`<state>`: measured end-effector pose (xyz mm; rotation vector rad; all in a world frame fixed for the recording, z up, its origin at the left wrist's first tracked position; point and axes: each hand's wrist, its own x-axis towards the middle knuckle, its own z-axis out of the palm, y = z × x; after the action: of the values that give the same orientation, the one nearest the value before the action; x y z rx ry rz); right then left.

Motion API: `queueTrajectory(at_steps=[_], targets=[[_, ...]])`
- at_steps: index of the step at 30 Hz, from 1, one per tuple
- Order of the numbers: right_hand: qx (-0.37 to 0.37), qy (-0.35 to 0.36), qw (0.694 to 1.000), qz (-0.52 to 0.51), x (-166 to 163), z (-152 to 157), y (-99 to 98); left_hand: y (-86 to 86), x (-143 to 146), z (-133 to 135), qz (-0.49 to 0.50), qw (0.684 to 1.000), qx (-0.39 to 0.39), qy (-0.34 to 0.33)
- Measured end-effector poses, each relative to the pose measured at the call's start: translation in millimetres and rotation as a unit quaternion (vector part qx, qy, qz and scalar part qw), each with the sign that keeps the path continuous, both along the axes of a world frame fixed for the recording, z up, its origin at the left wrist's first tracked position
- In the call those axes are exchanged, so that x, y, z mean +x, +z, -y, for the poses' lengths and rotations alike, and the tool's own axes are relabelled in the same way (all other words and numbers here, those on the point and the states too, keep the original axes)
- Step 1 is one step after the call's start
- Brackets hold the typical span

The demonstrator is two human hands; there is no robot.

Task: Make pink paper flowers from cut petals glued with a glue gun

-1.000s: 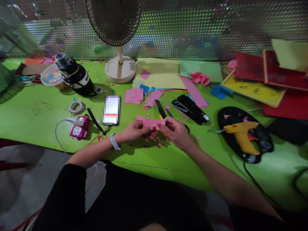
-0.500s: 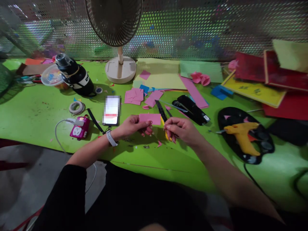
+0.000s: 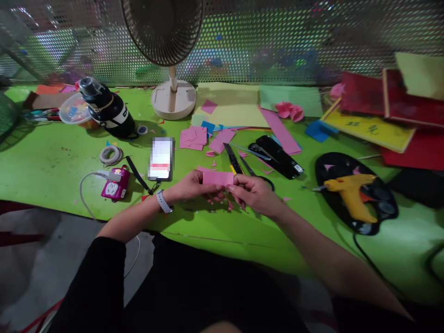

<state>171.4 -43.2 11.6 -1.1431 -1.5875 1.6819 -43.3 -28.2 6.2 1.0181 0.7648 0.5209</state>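
The right hand (image 3: 255,193), apart from the pink slip (image 3: 218,178) half a second ago, is back at its right end, so the slip is now steadied from both sides instead of by one hand. The thumb and fingers of the left hand (image 3: 190,186) pinch the left end; the right thumb and forefinger pinch the other. The slip is above the tabletop (image 3: 52,162), midway along its near edge. Just beyond lie a cutter (image 3: 233,157), scissors (image 3: 268,182) and stapler (image 3: 277,157), with pink squares (image 3: 194,138) to their left. A phone (image 3: 160,158) and tape (image 3: 110,155) lie toward the left edge; a glue gun (image 3: 352,192) rests on a black tray (image 3: 328,199) toward the right. Along the far edge stands a fan (image 3: 173,99), before a perforated screen (image 3: 263,41). Grey floor (image 3: 79,259) shows below the near left edge.
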Motion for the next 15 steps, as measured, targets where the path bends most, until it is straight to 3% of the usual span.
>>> queueTrajectory(at_steps=[5,10,12,15], targets=[[0.012,-0.061,0.998,-0.015,12.6,-5.1,-1.6,7.5,-11.9,-13.2,0.008,1.000,0.010,0.011],[0.024,-0.171,0.983,-0.065,15.3,-5.6,-3.2,3.3,-15.0,-18.4,0.011,0.997,0.018,0.077],[0.012,-0.170,0.983,-0.072,8.0,-0.6,-2.2,-0.4,-8.2,-13.4,0.024,0.996,0.019,0.090],[-0.019,-0.097,0.993,-0.056,-4.4,9.4,0.1,-3.9,3.1,-4.1,0.041,0.988,0.029,0.143]])
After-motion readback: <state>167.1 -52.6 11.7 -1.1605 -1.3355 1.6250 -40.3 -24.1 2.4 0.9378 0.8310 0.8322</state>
